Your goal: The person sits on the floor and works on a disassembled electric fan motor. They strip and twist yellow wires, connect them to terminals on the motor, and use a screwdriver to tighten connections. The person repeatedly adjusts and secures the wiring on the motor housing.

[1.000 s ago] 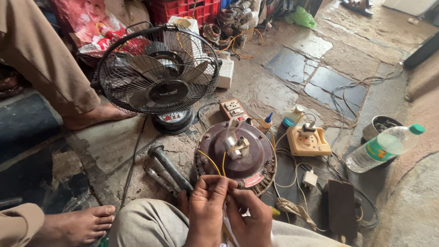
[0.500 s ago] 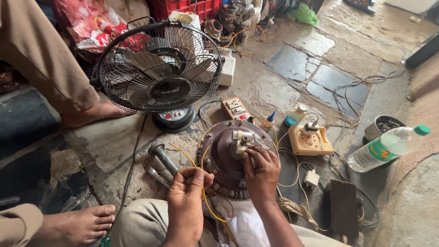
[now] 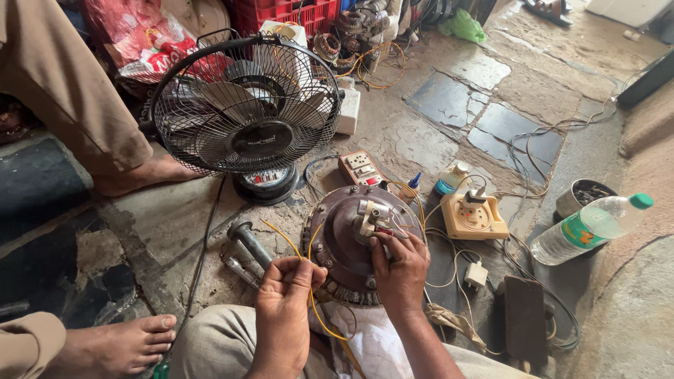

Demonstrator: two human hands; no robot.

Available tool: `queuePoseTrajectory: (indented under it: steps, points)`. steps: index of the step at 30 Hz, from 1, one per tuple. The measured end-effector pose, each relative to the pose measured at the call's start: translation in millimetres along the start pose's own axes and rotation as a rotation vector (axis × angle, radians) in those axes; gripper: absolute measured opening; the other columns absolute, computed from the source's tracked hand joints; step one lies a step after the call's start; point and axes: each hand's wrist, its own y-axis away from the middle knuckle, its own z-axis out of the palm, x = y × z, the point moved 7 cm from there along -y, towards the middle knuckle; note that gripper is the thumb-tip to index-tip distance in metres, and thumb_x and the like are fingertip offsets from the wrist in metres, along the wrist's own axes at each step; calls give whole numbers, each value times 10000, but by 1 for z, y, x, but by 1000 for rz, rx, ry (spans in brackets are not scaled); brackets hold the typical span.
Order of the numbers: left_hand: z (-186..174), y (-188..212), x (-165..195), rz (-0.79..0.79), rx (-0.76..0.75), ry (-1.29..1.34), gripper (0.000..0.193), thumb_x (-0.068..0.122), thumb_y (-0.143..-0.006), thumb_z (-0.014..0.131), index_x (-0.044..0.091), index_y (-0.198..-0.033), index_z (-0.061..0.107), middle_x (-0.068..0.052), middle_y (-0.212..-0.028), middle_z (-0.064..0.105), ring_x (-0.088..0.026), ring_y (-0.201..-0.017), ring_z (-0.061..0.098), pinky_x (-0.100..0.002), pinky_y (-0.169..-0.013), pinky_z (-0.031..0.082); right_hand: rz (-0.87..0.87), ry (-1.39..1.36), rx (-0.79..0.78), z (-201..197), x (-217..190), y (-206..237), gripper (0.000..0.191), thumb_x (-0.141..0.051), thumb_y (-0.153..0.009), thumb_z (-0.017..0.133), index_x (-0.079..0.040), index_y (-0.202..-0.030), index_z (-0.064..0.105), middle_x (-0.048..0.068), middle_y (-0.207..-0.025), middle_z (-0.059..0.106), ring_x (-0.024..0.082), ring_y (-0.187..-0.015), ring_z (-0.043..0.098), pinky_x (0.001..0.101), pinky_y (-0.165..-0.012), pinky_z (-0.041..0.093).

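Observation:
A round brown fan motor housing (image 3: 337, 235) lies on the stone floor in front of my knees, with a pale terminal block (image 3: 371, 217) at its centre. My left hand (image 3: 284, 309) pinches thin yellow wires (image 3: 314, 309) that loop up from the motor's edge. My right hand (image 3: 400, 270) rests on the housing, its fingertips touching the terminal block and its small wires.
A black caged table fan (image 3: 246, 112) stands behind the motor. A metal rod (image 3: 249, 242) lies left of it. A socket board (image 3: 361, 168), yellow switch box (image 3: 474, 214), plastic bottle (image 3: 586, 228), tin (image 3: 583, 196) and dark phone (image 3: 525, 319) lie right. Another person's bare feet (image 3: 123, 344) are left.
Both hands were together near my lap holding the wires. The right hand has since reached forward onto the motor's terminal block, and the left hand has stayed back with the yellow wires.

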Motion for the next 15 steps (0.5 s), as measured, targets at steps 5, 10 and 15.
queuePoseTrajectory:
  steps: [5,10,15]
  points:
    - [2,2,-1,-14,2,-10,110,138,-975,638,30,-1000,636,-70,-867,723,-143,-835,694,-305,-854,559,-32,-24,16,-4,-2,-2,143,-224,-880,761,-134,-984,803,30,-1068,777,274,-1086,652,440,-1005,434]
    - [6,3,1,-8,-10,-12,106,134,-977,641,30,-1003,638,-67,-872,723,-138,-834,687,-301,-846,552,-78,-9,25,-6,-4,-2,139,-213,-877,762,-126,-978,803,34,-1065,775,276,-1075,665,444,-990,442]
    - [9,3,2,-24,-8,-23,96,127,-975,639,33,-994,639,-69,-865,725,-137,-830,692,-295,-841,561,-118,-34,10,-9,-8,-4,133,-179,-875,751,-116,-983,794,38,-1058,777,267,-1047,676,442,-968,450]
